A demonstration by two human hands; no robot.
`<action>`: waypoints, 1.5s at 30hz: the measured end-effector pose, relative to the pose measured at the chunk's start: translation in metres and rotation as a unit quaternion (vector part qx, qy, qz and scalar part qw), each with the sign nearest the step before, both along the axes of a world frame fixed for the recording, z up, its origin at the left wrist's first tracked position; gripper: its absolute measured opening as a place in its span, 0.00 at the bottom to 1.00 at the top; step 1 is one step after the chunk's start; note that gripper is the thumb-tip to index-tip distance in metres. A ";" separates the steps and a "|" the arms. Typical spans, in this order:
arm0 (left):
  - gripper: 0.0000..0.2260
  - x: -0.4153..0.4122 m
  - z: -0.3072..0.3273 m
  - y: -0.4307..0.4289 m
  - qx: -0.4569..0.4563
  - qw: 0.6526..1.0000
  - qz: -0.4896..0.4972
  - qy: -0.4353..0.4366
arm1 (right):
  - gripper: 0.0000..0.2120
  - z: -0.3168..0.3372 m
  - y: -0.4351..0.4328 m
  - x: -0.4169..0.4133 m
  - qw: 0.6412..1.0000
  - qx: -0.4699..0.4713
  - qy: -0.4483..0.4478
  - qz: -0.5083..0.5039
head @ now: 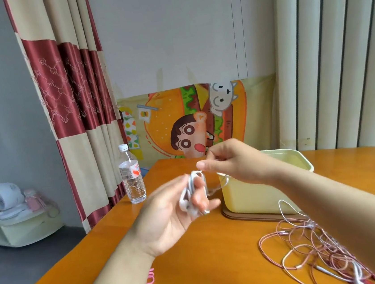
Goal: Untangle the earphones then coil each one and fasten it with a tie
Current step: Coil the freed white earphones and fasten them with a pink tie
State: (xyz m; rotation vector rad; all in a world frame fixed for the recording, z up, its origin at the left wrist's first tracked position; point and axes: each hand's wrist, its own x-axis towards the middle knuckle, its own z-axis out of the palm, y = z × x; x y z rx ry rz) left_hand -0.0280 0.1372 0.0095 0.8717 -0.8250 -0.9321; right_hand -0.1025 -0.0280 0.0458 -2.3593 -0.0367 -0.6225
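Earphones with thin pink cables (315, 251) lie in a loose tangle on the near right part of the glossy orange wooden desk (206, 256), partly under the right forearm; a few white cable ends are mixed into the heap. By the left forearm, a small pink looped tie (150, 278) rests on the desk.

Above the middle of the desk the left hand (167, 216) is turned palm up, its fingers (200, 201) curled round a small bundle of white earphones (191, 197). The right hand (233, 162) is just above it, thumb and forefinger pressed together at the top of that bundle; motion blur hides the exact contact. A white strand runs from the bundle towards the right wrist.

Behind the hands stands a pale yellow rectangular plastic tub (257, 192) on a brown base. Farther left is a clear plastic water bottle (132, 178) with a white cap, upright near the desk edge. A cartoon burger poster (191, 122) leans against the wall, with a red-and-beige checked curtain (71, 96) on its left.
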 end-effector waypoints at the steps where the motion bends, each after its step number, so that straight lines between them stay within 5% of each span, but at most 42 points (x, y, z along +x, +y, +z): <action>1: 0.12 0.001 0.004 -0.001 -0.036 0.997 0.012 0.070 | 0.17 -0.008 0.001 0.001 1.000 0.013 0.010 0.003; 4: 0.13 0.010 0.012 -0.004 -0.104 0.971 0.095 0.194 | 0.17 -0.031 0.011 0.002 0.996 -0.060 0.061 0.017; 6: 0.13 0.017 0.009 -0.007 -0.107 0.969 0.146 0.167 | 0.15 -0.039 0.021 -0.001 0.985 -0.140 0.092 0.037; 10: 0.15 0.024 -0.010 -0.012 -0.007 0.975 0.211 -0.067 | 0.12 -0.020 0.032 -0.011 0.970 -0.217 0.096 0.057; 14: 0.17 0.024 -0.027 -0.009 0.110 0.916 0.188 -0.336 | 0.11 0.018 0.022 -0.018 0.976 -0.209 0.046 0.039; 17: 0.15 0.016 -0.023 -0.008 0.100 0.945 0.131 -0.283 | 0.09 0.025 0.008 -0.014 0.986 -0.164 0.037 0.022; 21: 0.13 0.006 -0.002 -0.006 0.018 0.996 0.062 -0.064 | 0.10 0.003 -0.001 0.001 0.992 -0.118 0.036 0.003; 26: 0.13 0.010 0.011 -0.010 -0.091 0.979 0.096 0.154 | 0.10 -0.038 0.014 0.006 0.983 -0.138 0.118 0.020; 31: 0.13 0.026 0.005 -0.010 -0.098 0.966 0.232 0.059 | 0.10 -0.042 0.025 -0.005 0.974 -0.161 0.154 0.051; 35: 0.15 0.039 -0.015 -0.011 0.020 0.936 0.296 -0.190 | 0.09 -0.026 0.034 -0.018 0.967 -0.208 0.135 0.057; 38: 0.15 0.033 -0.026 -0.010 0.128 0.898 0.235 -0.350 | 0.11 -0.003 0.026 -0.021 0.979 -0.187 0.078 0.032; 41: 0.15 0.021 -0.028 -0.009 0.147 0.913 0.159 -0.346 | 0.12 0.009 0.012 -0.016 0.987 -0.153 0.044 0.006; 45: 0.12 0.004 -0.013 -0.006 0.047 0.985 0.062 -0.155 | 0.12 -0.008 0.005 -0.008 0.998 -0.055 0.026 -0.008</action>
